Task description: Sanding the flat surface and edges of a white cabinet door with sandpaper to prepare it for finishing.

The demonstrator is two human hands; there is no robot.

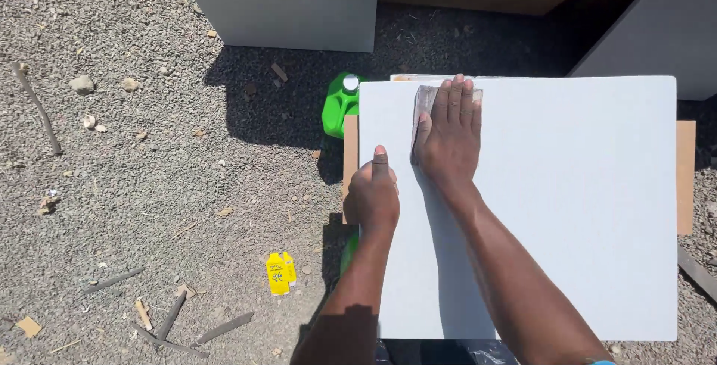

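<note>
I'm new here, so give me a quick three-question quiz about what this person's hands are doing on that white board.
1. True or false: the right hand presses flat on a grey sanding sheet lying on the white board.
2. Which hand grips the board's left edge? A) left hand B) right hand C) neither
3. Fill in: the plastic bottle on the gravel beside the board's top left corner is coloured ____.

Key: 1 true; 2 A; 3 green.
</note>
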